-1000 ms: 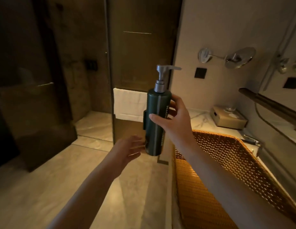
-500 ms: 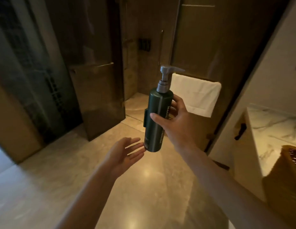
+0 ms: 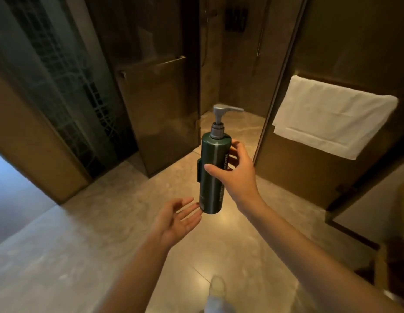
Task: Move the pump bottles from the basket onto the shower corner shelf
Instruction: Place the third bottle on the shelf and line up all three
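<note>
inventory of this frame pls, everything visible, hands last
pump bottle: 1, dark green with silver pump, centre, upright, held in the air
towel: 1, white, folded over a rail, right
shower door: 1, dark tinted glass, open, centre left
shower stall: 1, brown stone, behind the bottle
floor: beige marble, glossy, bottom
right hand: 1, fingers wrapped around the bottle's middle
left hand: 1, open, palm up, fingertips at the bottle's base
</note>
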